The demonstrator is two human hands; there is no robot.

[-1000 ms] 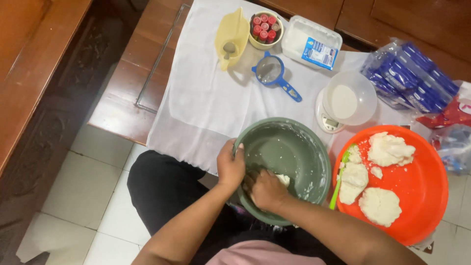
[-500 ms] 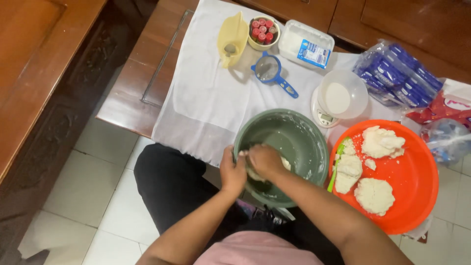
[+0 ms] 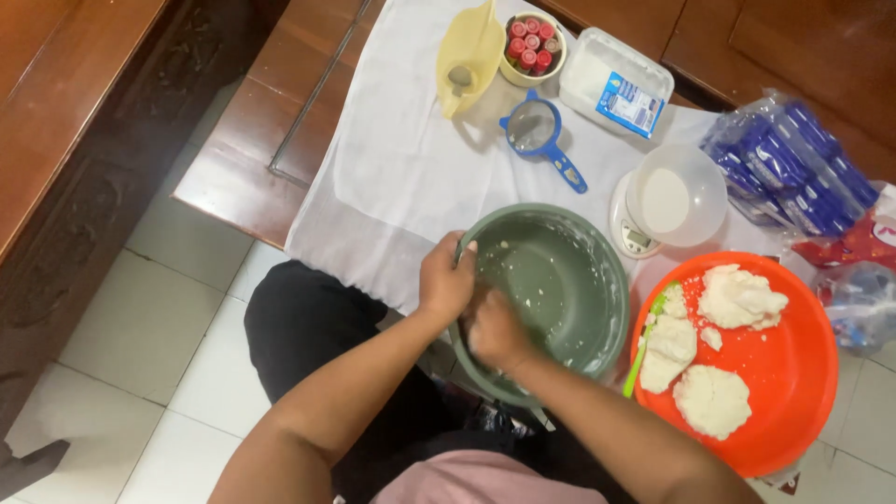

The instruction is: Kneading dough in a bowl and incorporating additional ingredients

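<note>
A grey-green bowl (image 3: 569, 280) smeared with white dough bits sits at the near edge of a white cloth (image 3: 401, 177). My left hand (image 3: 446, 280) grips the bowl's left rim, thumb over the edge. Inside the bowl at its near left side, my right hand (image 3: 495, 331) is closed; what it holds is hidden by the fingers. To the right stands an orange basin (image 3: 793, 373) with three white dough lumps (image 3: 737, 297) and a green spatula (image 3: 644, 341) lying on its left edge.
On the cloth at the back are a yellow jug (image 3: 467, 51), a cup of red-capped tubes (image 3: 530, 42), a blue sieve (image 3: 539, 135), a white tub (image 3: 616, 82) and a clear bowl of white powder on a scale (image 3: 667, 201). Blue packets (image 3: 798, 168) lie at right. A wooden bench (image 3: 233, 159) lies under the cloth.
My right hand has slid from the bowl's middle to its near left side, and the white dough piece seen by it earlier is hidden. My left hand stays on the rim.
</note>
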